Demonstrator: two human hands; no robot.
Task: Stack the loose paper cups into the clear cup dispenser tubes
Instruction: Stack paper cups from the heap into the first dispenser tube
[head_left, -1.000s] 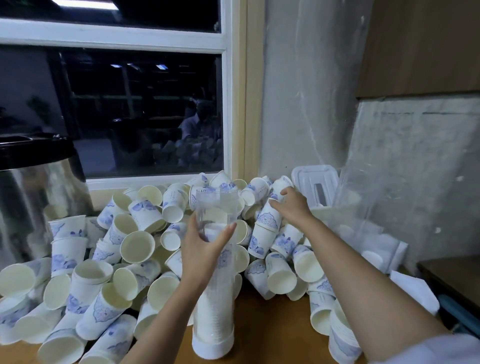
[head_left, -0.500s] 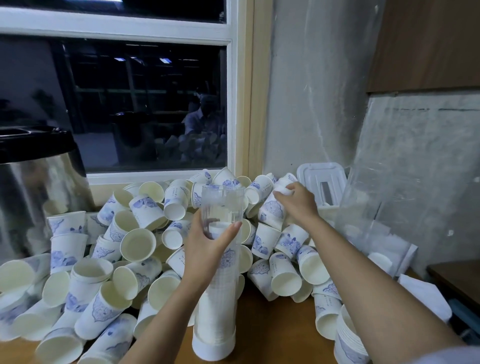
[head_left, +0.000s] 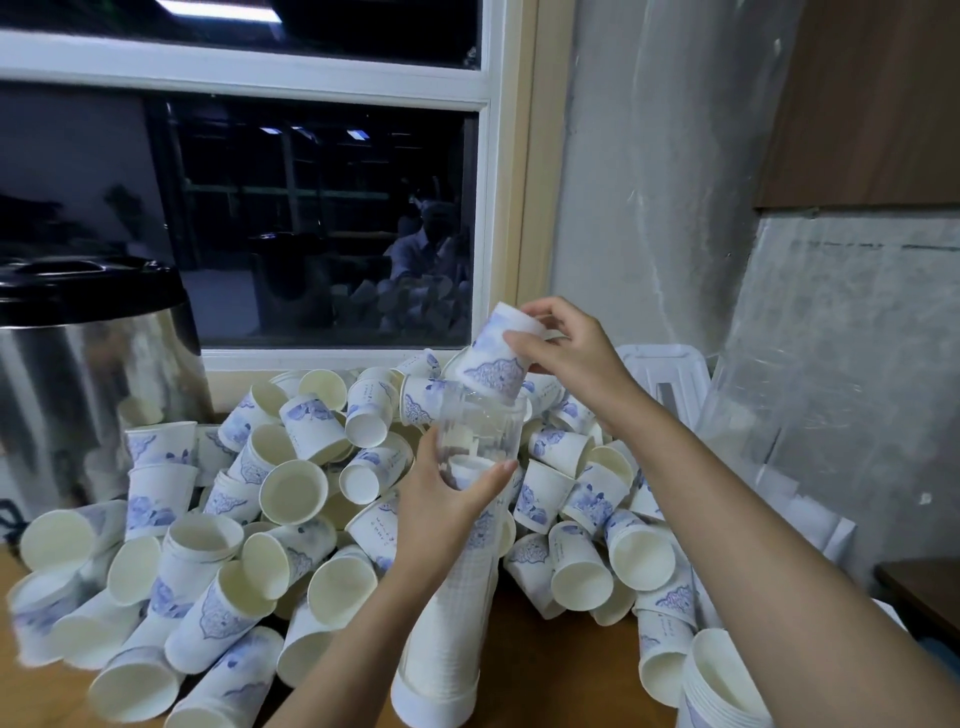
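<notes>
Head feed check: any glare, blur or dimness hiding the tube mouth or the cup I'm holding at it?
Head view: dim, even light, no hard shadows; the mouth of the clear dispenser tube is low-contrast, marked only by faint highlights; the paper cup in the right hand is sharp; the dark window mirrors ceiling lights; wide-angle stretch at the edges.
</notes>
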